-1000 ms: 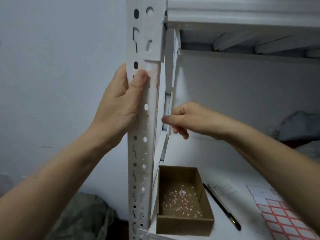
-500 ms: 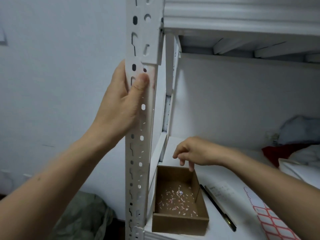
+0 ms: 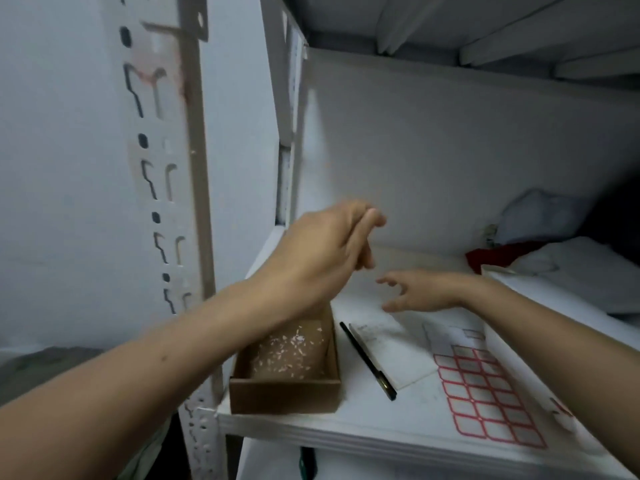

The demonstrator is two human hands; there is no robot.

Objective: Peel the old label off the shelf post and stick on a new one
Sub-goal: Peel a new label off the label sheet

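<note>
Here the left hand [image 3: 322,251] and right hand [image 3: 426,289] hover above the shelf [image 3: 398,415].

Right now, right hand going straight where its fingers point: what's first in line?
Likely the left hand, hanging above the cardboard box just left of the right hand; depth is unclear, so it may miss.

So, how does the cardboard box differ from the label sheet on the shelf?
The cardboard box is brown with raised walls; the label sheet is white with red frames and lies flat. The box holds small scraps; the sheet holds a grid of labels. Both rest on the white shelf.
</note>
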